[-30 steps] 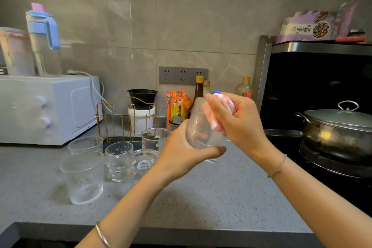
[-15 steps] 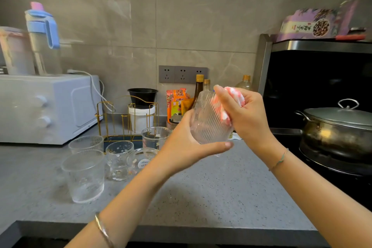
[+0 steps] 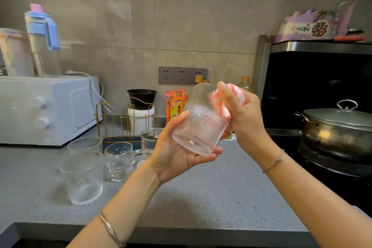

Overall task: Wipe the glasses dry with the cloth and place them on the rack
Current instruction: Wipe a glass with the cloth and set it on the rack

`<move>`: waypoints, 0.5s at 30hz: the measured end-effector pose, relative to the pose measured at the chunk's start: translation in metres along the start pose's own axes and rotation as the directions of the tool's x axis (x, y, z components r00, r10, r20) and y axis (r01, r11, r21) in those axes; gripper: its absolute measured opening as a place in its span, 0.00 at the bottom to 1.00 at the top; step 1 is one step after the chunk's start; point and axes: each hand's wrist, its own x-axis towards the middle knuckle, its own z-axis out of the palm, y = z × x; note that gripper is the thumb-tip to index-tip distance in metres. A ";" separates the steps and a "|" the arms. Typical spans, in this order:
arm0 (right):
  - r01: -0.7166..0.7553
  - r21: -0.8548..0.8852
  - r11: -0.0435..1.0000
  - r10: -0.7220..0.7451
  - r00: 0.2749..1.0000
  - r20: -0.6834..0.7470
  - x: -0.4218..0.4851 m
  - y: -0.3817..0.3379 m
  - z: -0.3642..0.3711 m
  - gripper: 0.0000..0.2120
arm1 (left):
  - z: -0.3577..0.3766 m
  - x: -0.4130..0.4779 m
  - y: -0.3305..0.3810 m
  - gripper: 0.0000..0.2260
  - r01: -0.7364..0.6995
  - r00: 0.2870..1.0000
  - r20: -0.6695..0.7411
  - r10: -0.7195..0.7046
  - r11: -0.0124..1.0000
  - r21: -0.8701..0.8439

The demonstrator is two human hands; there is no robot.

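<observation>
While the left hand [image 3: 177, 155] curls round the base of the ribbed clear glass tumbler [image 3: 201, 121], tilting it at frame centre for access, the right hand [image 3: 243, 115] grips the bunched pink-and-white cloth [image 3: 223, 106] against its upper wall; the gold wire rack [image 3: 124, 121] stands centre-left behind other glasses [image 3: 82, 177].

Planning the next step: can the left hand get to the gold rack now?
Probably yes: the left hand holds the ribbed glass, but the rack stands behind other glasses, so reach over them.
</observation>
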 end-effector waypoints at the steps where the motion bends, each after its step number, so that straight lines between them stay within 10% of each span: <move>1: 0.007 -0.007 1.000 -0.007 1.000 -0.014 0.001 0.001 -0.001 0.14 | -0.001 0.001 0.005 0.36 -0.006 0.999 -0.049 0.011 0.993 0.114; 5: 0.091 -0.073 0.993 -0.091 0.996 0.001 0.005 0.000 -0.003 0.16 | 0.006 0.002 0.018 0.41 -0.034 0.973 -0.139 0.184 0.709 0.704; 9: 0.134 -0.088 0.987 -0.134 0.991 -0.002 0.004 -0.001 0.001 0.17 | 0.012 0.001 0.017 0.36 -0.152 0.910 -0.072 0.408 0.489 0.859; 15: 0.132 -0.026 0.991 -0.130 0.990 0.060 0.002 -0.007 0.006 0.23 | 0.004 -0.006 0.012 0.31 -0.129 0.976 -0.117 0.185 0.918 0.375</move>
